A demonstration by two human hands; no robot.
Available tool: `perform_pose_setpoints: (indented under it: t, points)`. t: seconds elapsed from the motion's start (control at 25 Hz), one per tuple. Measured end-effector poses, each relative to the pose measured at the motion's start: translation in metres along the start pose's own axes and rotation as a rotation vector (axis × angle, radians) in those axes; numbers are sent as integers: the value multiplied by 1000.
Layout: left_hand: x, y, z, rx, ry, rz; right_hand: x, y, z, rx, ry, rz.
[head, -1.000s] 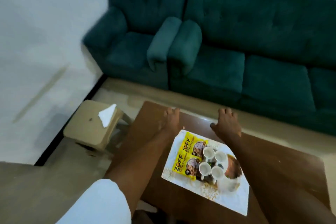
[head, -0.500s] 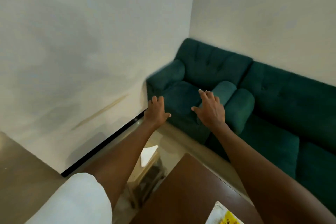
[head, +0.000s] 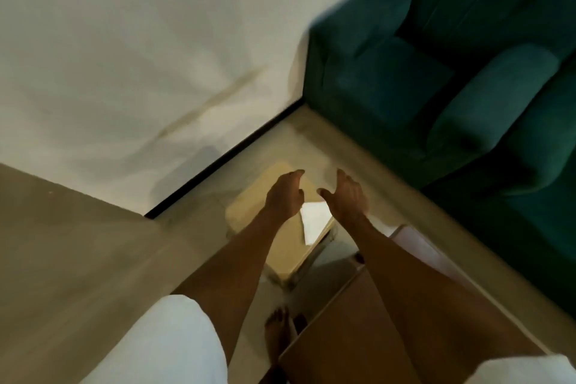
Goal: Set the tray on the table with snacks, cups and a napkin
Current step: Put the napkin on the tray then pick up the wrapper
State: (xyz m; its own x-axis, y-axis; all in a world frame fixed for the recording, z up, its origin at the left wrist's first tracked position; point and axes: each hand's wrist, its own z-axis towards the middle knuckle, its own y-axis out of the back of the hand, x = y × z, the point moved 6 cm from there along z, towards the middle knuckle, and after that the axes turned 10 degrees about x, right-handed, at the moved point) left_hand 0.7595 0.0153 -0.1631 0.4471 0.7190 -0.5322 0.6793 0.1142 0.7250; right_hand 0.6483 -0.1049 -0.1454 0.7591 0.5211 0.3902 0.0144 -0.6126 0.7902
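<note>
Hovering over the napkin (head: 314, 221) (on a stool (head: 280, 254)) — left hand (head: 284, 196), right hand (head: 347, 198).

Green sofa (head: 405, 87), pale stool (head: 285, 254) near white wall (head: 124, 40)

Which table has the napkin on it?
The little pale table has the white napkin lying near its edge. The big brown table beside it shows no napkin on the part in view.
</note>
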Motion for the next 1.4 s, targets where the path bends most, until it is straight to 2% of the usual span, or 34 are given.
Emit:
perform_pose_setpoints:
  t: [0.2,0.36,0.52,0.76,0.92,1.04,1.12,1.28,1.4]
  points:
    - [40,-109,19,147,-18,-118,-54,-103,36,69,-171,112]
    - [52,-164,28,255,-43,-70,-91,-156,44,117,-339,264]
    - [45,-172,41,313,-61,195,-100,-163,55,77,-454,499]
    - [43,-175,50,342,1,252,-108,-173,57,71,-588,618]
    - [44,-181,62,469,129,43,-111,-182,56,104,-636,754]
    - [41,-186,66,494,120,-125,-119,-183,54,92,-598,873]
    - [44,-188,65,447,125,-274,-125,-184,51,87,-564,955]
    - [30,-176,56,145,224,-564,-153,-161,40,18,-452,1294]
    - [-29,-179,44,229,248,-829,-184,-103,19,-38,-301,1430]
